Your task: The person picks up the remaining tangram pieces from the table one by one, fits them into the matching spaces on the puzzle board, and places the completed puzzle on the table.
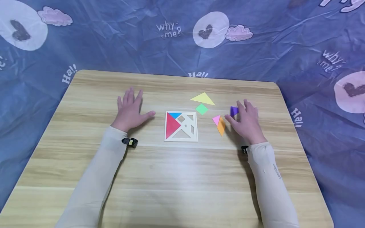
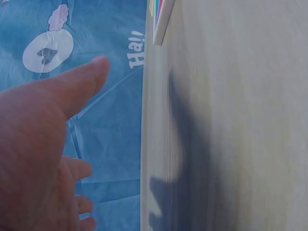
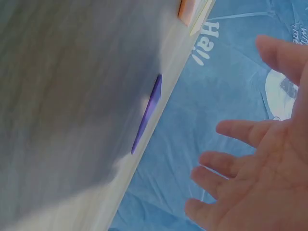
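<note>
Sitting in puzzle frame [image 1: 181, 138] at frame centre: red piece [image 1: 172, 125], blue piece [image 1: 174, 115]. Lying loose on desk [image 1: 182, 177]: yellow triangle [image 1: 203, 99], green square [image 1: 201, 109], pink piece [image 1: 216, 120], orange piece [image 1: 221, 126]. Hovering spread over purple piece [image 1: 234, 110]: right hand [image 1: 246, 122]. Resting flat, fingers spread, holding nothing: left hand [image 1: 130, 109].

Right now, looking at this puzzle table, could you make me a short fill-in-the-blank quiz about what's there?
1. The largest piece already set in the white puzzle frame is coloured ____.
2. The right hand hovers with spread fingers beside a small ____ piece.
3. The left hand lies flat on the wooden ____.
4. The yellow triangle lies just behind a small ____ square.

Missing words: red; purple; table; green
</note>
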Available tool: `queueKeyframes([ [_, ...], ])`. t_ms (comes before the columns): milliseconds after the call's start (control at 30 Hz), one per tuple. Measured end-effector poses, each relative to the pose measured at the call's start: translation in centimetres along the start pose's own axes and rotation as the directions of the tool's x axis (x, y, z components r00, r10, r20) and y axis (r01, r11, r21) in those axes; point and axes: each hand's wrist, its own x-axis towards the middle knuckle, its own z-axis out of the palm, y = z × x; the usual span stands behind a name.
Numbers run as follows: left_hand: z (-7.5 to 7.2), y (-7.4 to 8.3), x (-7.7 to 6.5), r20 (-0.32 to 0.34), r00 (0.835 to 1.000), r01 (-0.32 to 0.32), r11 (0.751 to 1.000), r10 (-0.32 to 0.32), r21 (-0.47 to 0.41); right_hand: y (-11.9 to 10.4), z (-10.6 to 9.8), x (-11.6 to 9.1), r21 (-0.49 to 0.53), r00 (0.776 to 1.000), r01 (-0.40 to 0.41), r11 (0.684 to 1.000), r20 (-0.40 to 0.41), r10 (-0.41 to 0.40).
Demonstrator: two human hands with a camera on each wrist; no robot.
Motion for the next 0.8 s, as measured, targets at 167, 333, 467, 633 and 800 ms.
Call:
queueKeyframes([
  [167, 0.1, 0.3, 0.2, 0.001, 1.000, -0.030, 0.999, 0.030, -0.026, -0.5, 0.1, 0.3, -0.006, 0.999, 0.012, 1.000, 0.047, -0.012],
  [333, 0.2, 0.6, 0.1, 0.016, 0.999, -0.036, 0.998, 0.037, -0.050, -1.0, 0.3, 1.3, -0.045, 0.993, 0.105, 0.993, 0.050, -0.102],
  [467, 0.7, 1.1, 0.1, 0.065, 0.997, -0.041, 0.995, 0.047, -0.092, -1.6, 0.0, 2.7, -0.072, 0.987, 0.141, 0.987, 0.087, -0.134],
  [633, 1.4, 1.8, 0.3, 0.110, 0.993, -0.037, 0.991, 0.052, -0.130, -3.0, -0.2, 4.7, -0.087, 0.972, 0.158, 0.984, 0.189, -0.140],
  [800, 1.7, 3.0, 0.6, 0.145, 0.985, -0.071, 0.982, 0.097, -0.177, -4.4, -0.2, 6.5, -0.104, 0.961, 0.203, 0.974, 0.213, -0.177],
])
